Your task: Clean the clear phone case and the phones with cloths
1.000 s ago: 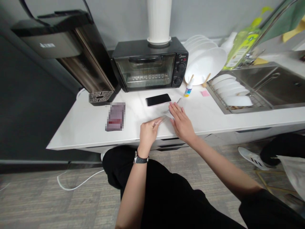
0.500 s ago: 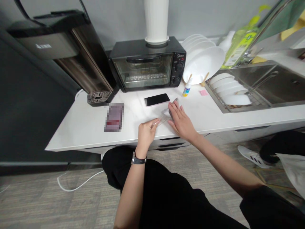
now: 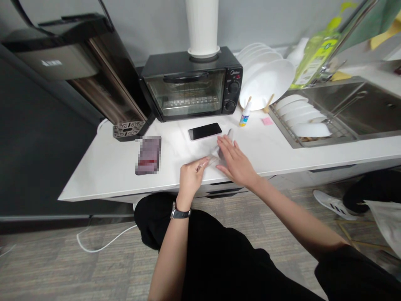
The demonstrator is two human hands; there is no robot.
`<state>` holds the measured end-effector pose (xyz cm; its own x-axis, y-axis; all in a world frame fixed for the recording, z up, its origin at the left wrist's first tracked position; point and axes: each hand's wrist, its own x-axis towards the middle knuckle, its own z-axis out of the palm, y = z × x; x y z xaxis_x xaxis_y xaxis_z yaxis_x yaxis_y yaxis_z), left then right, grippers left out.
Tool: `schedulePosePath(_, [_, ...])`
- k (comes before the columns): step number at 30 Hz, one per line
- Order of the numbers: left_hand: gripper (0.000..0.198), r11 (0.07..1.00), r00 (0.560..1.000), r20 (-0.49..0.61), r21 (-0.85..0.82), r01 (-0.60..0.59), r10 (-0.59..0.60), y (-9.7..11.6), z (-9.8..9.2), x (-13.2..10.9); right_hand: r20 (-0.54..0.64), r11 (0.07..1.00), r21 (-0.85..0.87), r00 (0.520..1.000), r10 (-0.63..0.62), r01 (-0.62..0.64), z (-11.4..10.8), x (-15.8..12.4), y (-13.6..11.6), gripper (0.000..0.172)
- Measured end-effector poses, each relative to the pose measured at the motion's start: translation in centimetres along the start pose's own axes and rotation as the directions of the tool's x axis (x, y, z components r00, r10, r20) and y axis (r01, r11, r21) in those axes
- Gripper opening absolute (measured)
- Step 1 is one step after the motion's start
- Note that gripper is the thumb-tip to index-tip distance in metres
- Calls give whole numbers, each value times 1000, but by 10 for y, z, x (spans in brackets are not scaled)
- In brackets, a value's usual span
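Note:
My left hand [image 3: 191, 177] pinches the near corner of a thin clear sheet [image 3: 216, 154] that lies on the white counter [image 3: 106, 167]. Flat on the same sheet rests my right hand [image 3: 234, 161], fingers stretched out and pointing away from me. A black phone [image 3: 204, 131] lies face up just beyond the sheet, in front of the toaster oven [image 3: 191, 88]. The sheet is mostly hidden under my right hand.
A blurred dark booklet [image 3: 148, 155] lies to the left on the counter. A small glue bottle [image 3: 244, 116] and a pink note [image 3: 267, 121] stand near stacked white plates [image 3: 266, 79]. A sink [image 3: 354, 108] with a dish rack is on the right. Another person's shoe [image 3: 333, 205] shows at lower right.
My right hand has slid slightly left and nearer over the clear sheet. The left hand keeps its pinch. The view has shifted a little.

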<state>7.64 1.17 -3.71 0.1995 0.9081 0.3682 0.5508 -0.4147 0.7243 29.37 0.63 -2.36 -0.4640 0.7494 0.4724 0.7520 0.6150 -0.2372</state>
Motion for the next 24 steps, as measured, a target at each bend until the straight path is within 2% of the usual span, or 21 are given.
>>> schedulePosePath(3, [25, 996, 1000, -3, 88, 16, -16, -3, -4, 1, 59, 985, 52, 984, -167, 164, 8, -5, -27, 96])
schedulePosePath(5, [25, 995, 1000, -2, 95, 13, -13, -4, -6, 1, 89, 976, 53, 972, -216, 212, 9, -6, -32, 96])
schedulePosePath(7, [23, 997, 1000, 8, 83, 9, -9, -4, -6, 0, 72, 988, 20, 985, -155, 154, 4, -6, -20, 93])
schedulePosePath(10, [22, 1000, 1000, 17, -12, 3, -3, -1, -3, -1, 9, 1000, -20, 1000, 8, -8, -4, -3, 7, 91])
schedulePosePath(12, [24, 998, 1000, 10, -61, 4, -3, 0, -1, -1, -2, 999, -8, 999, 39, -39, -4, -2, 10, 93])
schedulePosePath(14, [23, 999, 1000, 5, -37, 12, -12, -2, -2, -1, 21, 999, 32, 999, -34, 33, 0, -2, -4, 97])
schedulePosePath(17, [25, 1000, 1000, 15, 3, 21, -21, -5, -5, -1, 79, 973, 86, 972, -223, 216, 6, -4, -30, 100])
schedulePosePath(19, [23, 1000, 999, 27, -6, 18, -18, -6, -6, -1, 78, 965, 82, 964, -256, 250, 6, -4, -32, 97])
schedulePosePath(22, [21, 1000, 1000, 26, -23, 14, -13, -2, -6, -1, 5, 996, 33, 996, -86, 86, 1, -2, -14, 89])
schedulePosePath(24, [23, 999, 1000, 23, -47, 12, -11, 0, -5, 0, -42, 999, 18, 998, 36, -35, -1, -1, -5, 89])
